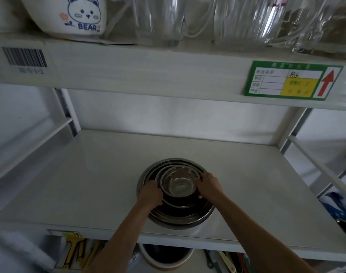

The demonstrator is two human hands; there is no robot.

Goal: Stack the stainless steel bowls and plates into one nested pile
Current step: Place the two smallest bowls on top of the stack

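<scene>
A nested pile of stainless steel bowls and plates (pixel 180 215) sits on the white shelf (pixel 89 184), near its front edge. The smallest bowl (pixel 178 184) lies innermost on top, shiny and empty. My left hand (pixel 150 194) grips the left rim of the upper bowls, fingers curled over the edge. My right hand (pixel 207 184) holds the right rim of the small bowl from the other side. Both forearms reach in from the bottom of the view.
The shelf above carries a white bear-print bowl (pixel 69 14) and several clear glass cups (pixel 247 18); its front edge bears a barcode (pixel 24 57) and a green label (pixel 292 80). White uprights (pixel 67 109) flank the shelf. Utensils and a bucket (pixel 166 257) lie below.
</scene>
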